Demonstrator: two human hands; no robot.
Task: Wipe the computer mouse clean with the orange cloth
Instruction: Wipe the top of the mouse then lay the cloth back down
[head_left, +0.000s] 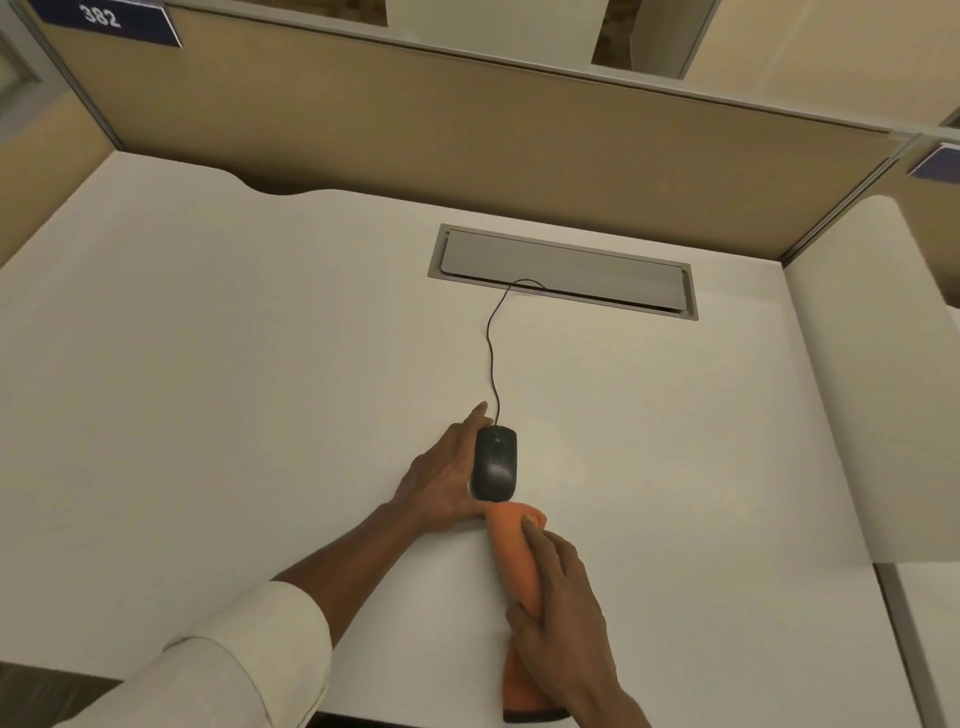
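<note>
Steadying mouse (496, 464) with left hand (441, 480), orange cloth (514, 551) in right hand (563, 618)

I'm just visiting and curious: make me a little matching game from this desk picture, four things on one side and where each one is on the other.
Things:
1. mouse
2. orange cloth
3. cable
4. number sign

Places:
A. on the partition, top left
B. gripped by the right hand
C. running into the desk hatch
D. beside the left hand

Pairs: 1-D, 2-B, 3-C, 4-A
</note>
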